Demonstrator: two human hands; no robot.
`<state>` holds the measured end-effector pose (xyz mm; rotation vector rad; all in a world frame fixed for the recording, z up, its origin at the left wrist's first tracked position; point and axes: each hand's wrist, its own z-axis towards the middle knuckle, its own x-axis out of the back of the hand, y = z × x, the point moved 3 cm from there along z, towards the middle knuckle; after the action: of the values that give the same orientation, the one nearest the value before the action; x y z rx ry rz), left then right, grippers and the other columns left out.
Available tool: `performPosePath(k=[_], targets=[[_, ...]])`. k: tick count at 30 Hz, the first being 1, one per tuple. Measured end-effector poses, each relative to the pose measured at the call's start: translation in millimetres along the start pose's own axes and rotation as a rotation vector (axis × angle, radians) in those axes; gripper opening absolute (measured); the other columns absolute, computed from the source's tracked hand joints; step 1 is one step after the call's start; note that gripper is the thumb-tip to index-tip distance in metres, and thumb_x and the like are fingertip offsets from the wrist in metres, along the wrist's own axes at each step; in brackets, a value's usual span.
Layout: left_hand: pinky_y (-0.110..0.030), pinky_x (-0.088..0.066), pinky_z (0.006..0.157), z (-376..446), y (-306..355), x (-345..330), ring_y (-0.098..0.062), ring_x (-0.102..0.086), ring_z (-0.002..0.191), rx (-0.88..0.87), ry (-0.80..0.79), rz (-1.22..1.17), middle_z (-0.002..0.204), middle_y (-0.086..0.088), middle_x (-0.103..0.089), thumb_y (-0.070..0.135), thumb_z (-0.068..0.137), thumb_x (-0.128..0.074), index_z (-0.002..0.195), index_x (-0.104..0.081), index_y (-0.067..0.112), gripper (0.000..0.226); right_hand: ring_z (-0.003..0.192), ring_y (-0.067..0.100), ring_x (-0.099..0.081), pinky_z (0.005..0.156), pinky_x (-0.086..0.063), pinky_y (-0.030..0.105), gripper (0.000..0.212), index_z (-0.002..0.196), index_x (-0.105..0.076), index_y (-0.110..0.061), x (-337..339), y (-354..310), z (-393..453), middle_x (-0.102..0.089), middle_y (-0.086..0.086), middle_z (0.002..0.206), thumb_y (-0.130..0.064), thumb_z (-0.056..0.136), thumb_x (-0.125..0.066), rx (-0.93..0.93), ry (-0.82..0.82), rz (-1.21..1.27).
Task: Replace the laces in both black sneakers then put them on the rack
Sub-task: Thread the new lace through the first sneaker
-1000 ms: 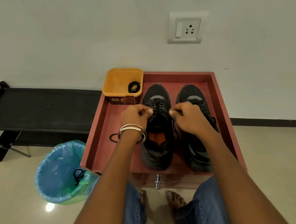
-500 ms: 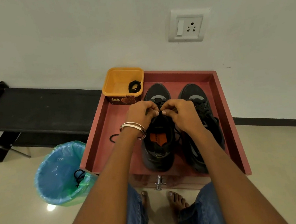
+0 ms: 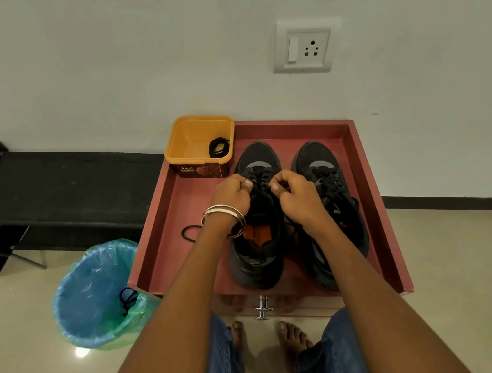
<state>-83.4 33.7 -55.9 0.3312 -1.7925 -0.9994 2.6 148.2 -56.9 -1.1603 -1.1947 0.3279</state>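
Both thumbs and forefingers are seen pinched on the black lace [image 3: 259,182] at the upper eyelets of the left sneaker [image 3: 257,230]; the remaining fingers of each hand are curled in. The left hand [image 3: 233,195] grips one strand and the right hand [image 3: 296,196] the other, the two sets of fingertips held close together over the tongue. A second ago the hands were held apart with the lace drawn out to either side; half a second ago they were brought together, and that close position is kept now. This is judged to be a tightening pull followed by the crossing or knotting of the ends, so lacing of this shoe appears near its last rows.

The left sneaker is stood in the red tray [image 3: 360,156], near the middle, toe toward the wall. The right sneaker [image 3: 326,184] is stood just beside it and appears already laced, though its lower part is hidden by the right forearm. A loose lace end [image 3: 189,233] is trailed on the tray floor, left of the left sneaker. A coiled black lace [image 3: 219,147] is held in the yellow tub [image 3: 185,141] at the tray's far left corner. What appears to be a discarded lace [image 3: 127,299] is hung inside the blue-lined bin [image 3: 91,287], left of the tray. The black rack [image 3: 56,182], further left of the tray, carries no shoe yet.
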Motion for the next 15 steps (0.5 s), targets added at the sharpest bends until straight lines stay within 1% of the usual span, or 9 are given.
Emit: performPosePath(k=[2,4,5,7,9,10,11,13,15], targets=[[-0.034,-0.043,0.082,2,-4,0,-0.025,-0.056,0.093,0.026,-0.01,-0.063,0.1,-0.014,-0.063,0.017,0.098,-0.047,0.103,-0.061,0.003,0.02,0.063,0.009,-0.049,0.061,-0.038,0.026,0.011,0.09,-0.061,-0.013,2,2,1,-0.058,-0.003,0.074,-0.016,0.096,-0.053,-0.022,-0.01,0.027],[-0.034,-0.045,0.082,2,-6,2,-0.021,-0.056,0.088,0.016,-0.029,-0.125,0.093,-0.008,-0.063,0.015,0.097,-0.052,0.096,-0.062,0.007,0.013,0.068,0.009,-0.054,0.067,-0.045,0.028,0.008,0.088,-0.062,-0.017,5,0,2,-0.06,-0.004,0.075,-0.015,0.094,-0.057,0.006,-0.015,0.057],[-0.034,-0.047,0.082,1,-6,4,-0.02,-0.057,0.085,-0.005,-0.044,-0.172,0.086,-0.004,-0.062,0.012,0.095,-0.055,0.09,-0.062,0.011,0.008,0.069,0.01,-0.055,0.068,-0.047,0.027,0.007,0.089,-0.062,-0.019,7,-1,2,-0.059,-0.004,0.075,-0.014,0.093,-0.059,0.036,-0.021,0.07],[-0.031,-0.049,0.079,1,-8,9,-0.016,-0.056,0.078,-0.076,-0.079,-0.245,0.075,0.001,-0.059,0.005,0.09,-0.06,0.082,-0.061,0.018,0.016,0.065,0.006,-0.053,0.065,-0.045,0.017,0.009,0.092,-0.062,-0.022,10,-6,1,-0.058,-0.003,0.074,-0.013,0.091,-0.063,0.108,-0.048,0.045],[-0.019,-0.048,0.071,-1,-6,12,-0.01,-0.056,0.069,-0.139,-0.099,-0.204,0.072,0.003,-0.059,0.005,0.087,-0.065,0.081,-0.064,0.02,0.016,0.065,0.006,-0.053,0.061,-0.042,0.012,0.01,0.093,-0.065,-0.022,9,-10,-1,-0.061,-0.001,0.076,-0.013,0.09,-0.064,0.171,-0.061,-0.03],[-0.011,-0.045,0.064,-2,-5,13,-0.005,-0.055,0.066,-0.16,-0.09,-0.154,0.07,0.006,-0.059,0.007,0.086,-0.066,0.081,-0.065,0.018,0.012,0.068,0.009,-0.055,0.062,-0.042,0.013,0.009,0.092,-0.066,-0.021,8,-10,-1,-0.063,0.001,0.078,-0.012,0.09,-0.064,0.188,-0.054,-0.057],[-0.006,-0.041,0.059,-2,-3,14,-0.002,-0.053,0.064,-0.178,-0.068,-0.108,0.068,0.009,-0.059,0.01,0.087,-0.067,0.081,-0.065,0.017,0.009,0.071,0.012,-0.057,0.063,-0.042,0.014,0.009,0.09,-0.067,-0.02,8,-10,0,-0.065,0.002,0.08,-0.012,0.09,-0.064,0.196,-0.042,-0.072],[-0.005,-0.037,0.054,-2,-1,12,0.001,-0.05,0.061,-0.179,-0.014,-0.055,0.065,0.012,-0.055,0.012,0.088,-0.066,0.081,-0.063,0.017,0.008,0.071,0.01,-0.058,0.061,-0.039,0.008,0.009,0.086,-0.066,-0.017,7,-9,1,-0.066,0.001,0.081,-0.01,0.09,-0.063,0.195,-0.019,-0.084],[-0.006,-0.035,0.053,-1,0,10,0.0,-0.049,0.06,-0.151,0.04,-0.041,0.064,0.013,-0.053,0.014,0.089,-0.064,0.082,-0.064,0.015,0.007,0.069,0.002,-0.054,0.06,-0.037,0.004,0.009,0.087,-0.066,-0.013,5,-8,2,-0.064,-0.003,0.08,-0.007,0.091,-0.061,0.183,-0.013,-0.093]])
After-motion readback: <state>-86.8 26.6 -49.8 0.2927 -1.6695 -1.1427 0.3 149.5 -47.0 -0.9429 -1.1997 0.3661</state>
